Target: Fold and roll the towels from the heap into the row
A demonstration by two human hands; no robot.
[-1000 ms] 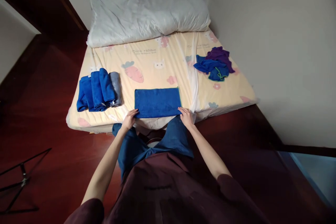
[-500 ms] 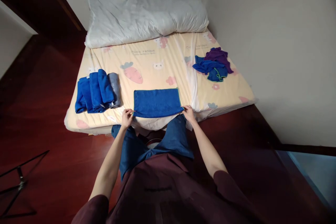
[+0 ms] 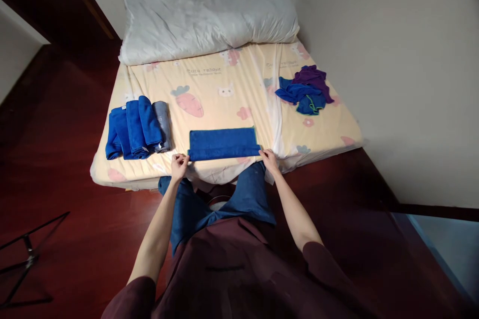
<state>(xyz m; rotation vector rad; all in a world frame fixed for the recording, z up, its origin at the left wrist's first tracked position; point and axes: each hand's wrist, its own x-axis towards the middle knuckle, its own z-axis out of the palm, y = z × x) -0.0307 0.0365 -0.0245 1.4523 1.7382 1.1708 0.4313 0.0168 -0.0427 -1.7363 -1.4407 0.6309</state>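
Observation:
A blue towel (image 3: 222, 140) with thin green edging lies flat at the front of the bed, its near edge turned over in a narrow strip. My left hand (image 3: 180, 165) pinches the near left corner of that strip. At the near right corner, my right hand (image 3: 268, 160) has its fingers closed on the cloth. Left of the towel rest several folded blue towels (image 3: 133, 128) side by side, with a rolled grey towel (image 3: 161, 127) against them. A crumpled pile of blue cloths (image 3: 299, 93) and a purple cloth (image 3: 312, 78) sits to the right.
The bed (image 3: 224, 109) has a pale yellow sheet with carrot and rabbit prints. A white quilt (image 3: 209, 7) is bunched across its head end. A wall (image 3: 392, 60) runs along the right side. A black metal stand (image 3: 30, 259) is on the floor at lower left.
The towel's near edge has been turned over away from me, so the towel is now shorter front to back. Both hands still hold its near corners.

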